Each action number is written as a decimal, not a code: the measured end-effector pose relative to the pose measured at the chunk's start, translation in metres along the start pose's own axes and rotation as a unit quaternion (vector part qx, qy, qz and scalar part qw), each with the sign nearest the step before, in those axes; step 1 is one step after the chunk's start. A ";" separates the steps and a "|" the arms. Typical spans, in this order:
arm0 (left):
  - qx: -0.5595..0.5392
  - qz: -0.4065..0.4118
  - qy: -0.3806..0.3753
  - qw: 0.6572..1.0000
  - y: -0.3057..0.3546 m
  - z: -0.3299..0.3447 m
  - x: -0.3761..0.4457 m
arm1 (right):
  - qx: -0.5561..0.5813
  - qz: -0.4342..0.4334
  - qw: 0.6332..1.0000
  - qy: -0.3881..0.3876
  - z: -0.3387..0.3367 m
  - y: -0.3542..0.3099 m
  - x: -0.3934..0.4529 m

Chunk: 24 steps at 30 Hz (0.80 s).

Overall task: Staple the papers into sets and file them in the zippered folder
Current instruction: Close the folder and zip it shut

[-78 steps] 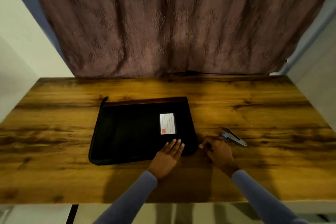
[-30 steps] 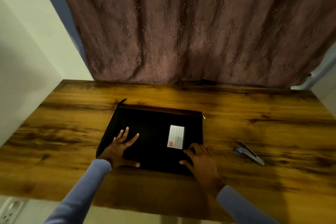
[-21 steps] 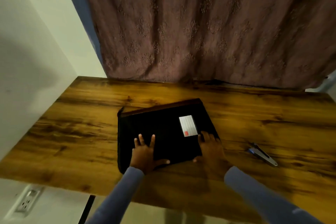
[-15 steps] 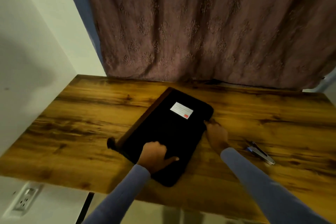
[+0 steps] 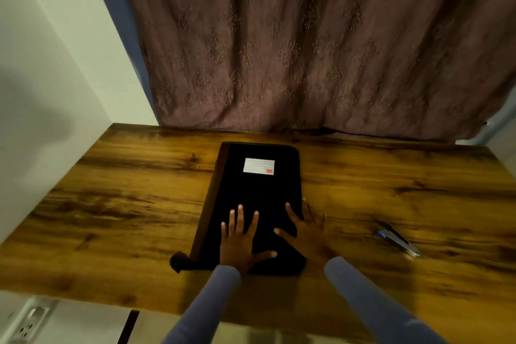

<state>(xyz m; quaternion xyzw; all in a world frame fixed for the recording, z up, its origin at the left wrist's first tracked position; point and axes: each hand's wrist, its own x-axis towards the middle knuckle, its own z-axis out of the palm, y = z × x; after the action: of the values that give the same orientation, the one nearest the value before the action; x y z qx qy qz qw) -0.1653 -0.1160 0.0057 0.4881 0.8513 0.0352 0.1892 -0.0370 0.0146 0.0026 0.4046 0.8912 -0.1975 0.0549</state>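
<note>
Folder [image 5: 259, 198] sits closed in the middle of the wooden bench [image 5: 111, 204], black, long side running away from the person, white label [image 5: 258, 166] with a red corner up at its far end. Left hand [image 5: 240, 243] lies flat on the folder's near end, fingers [image 5: 240, 218] spread straight, gripping nothing. Right hand [image 5: 307, 232] is just beside it, also flat and splayed, sitting half on the folder's near right edge and half on the bench, nothing held either. Stapler [image 5: 398, 239] lies well off to the folder's right, kinda blurry. A small dark strap [image 5: 181, 261] pokes out at the folder's near left corner. Brownish patterned curtain [image 5: 307, 50] hangs behind the folder's far end.
</note>
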 end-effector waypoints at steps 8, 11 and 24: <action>-0.004 -0.032 -0.017 0.999 0.008 -0.004 -0.001 | -0.024 -0.021 1.000 0.000 -0.007 0.009 -0.002; 0.004 -0.028 -0.035 0.999 0.008 -0.008 -0.002 | -0.032 0.011 0.996 0.083 -0.021 0.030 -0.020; 0.041 -0.018 -0.053 0.998 0.016 -0.009 0.000 | -0.064 0.201 0.969 0.128 -0.031 0.135 -0.066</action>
<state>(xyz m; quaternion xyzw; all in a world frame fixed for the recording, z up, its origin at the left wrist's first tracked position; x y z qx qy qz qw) -0.1559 -0.1066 0.0178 0.4816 0.8492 -0.0291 0.2149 0.1096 0.0611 0.0069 0.5929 0.8020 -0.0716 0.0050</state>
